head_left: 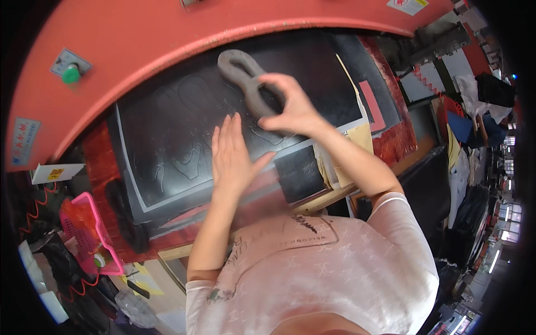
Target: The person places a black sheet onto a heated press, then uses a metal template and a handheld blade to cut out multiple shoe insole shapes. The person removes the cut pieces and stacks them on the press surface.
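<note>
- where is our grey figure-eight die [251,84]?
- over the black sheet [159,131], toward its far side, slanting, with its nearer loop in our right hand [296,109]. whether it lies flat, we cannot tell.
- and how do our fingers stand?
- on the right they grip the die, thumb against its near end. our left hand [228,156] is stretched out, fingers straight and side by side, thumb held apart; we cannot tell if it presses on the sheet.
- what else do we see around us?
- curved outlines [187,177] in the sheet, the red press head [167,39] beyond it with a green button [71,73], a pink l-shaped strip [369,103] to the right, and a pink basket [104,233] at our left.
</note>
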`<state>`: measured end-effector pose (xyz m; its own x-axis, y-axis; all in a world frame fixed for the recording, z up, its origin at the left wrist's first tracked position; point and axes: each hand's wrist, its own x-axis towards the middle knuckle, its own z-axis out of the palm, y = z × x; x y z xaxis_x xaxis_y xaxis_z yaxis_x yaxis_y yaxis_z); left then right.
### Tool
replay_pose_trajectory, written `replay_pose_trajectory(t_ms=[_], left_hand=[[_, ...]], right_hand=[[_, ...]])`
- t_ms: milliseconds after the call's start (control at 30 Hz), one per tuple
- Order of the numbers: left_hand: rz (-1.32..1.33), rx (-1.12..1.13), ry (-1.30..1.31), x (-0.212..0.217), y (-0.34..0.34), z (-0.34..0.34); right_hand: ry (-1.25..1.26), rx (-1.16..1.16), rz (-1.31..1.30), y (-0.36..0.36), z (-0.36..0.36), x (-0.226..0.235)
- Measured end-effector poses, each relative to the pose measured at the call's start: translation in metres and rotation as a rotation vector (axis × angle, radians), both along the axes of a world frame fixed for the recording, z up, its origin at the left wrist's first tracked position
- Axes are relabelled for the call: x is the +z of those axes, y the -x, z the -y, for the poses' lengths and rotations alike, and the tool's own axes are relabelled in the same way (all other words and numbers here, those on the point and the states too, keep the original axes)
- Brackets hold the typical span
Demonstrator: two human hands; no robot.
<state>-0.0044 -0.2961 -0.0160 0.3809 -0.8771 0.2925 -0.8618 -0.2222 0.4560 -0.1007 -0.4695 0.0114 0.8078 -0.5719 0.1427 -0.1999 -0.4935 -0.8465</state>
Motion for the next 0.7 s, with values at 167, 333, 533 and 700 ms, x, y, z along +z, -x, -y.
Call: replay_pose_trajectory(t_ms=[167, 333, 533, 700], left_hand=[[0.014, -0.001, 0.018, -0.004, 0.020, -0.024], [0.037, -0.007, 0.009, -0.001, 0.023, -0.023], [0.015, 0.001, 0.016, -0.007, 0.002, -0.003], [-0.006, -0.130, 0.324, -0.015, -0.011, -0.002]], right_hand=[[0.030, -0.057, 0.057, 0.064, 0.017, 0.003], [0.351, -0.100, -0.099, 0.074, 0.015, -0.017], [0.329, -0.076, -0.022, 0.059, 0.044, -0.019], [-0.047, -0.354, 0.449, 0.040, 0.109, 0.008]])
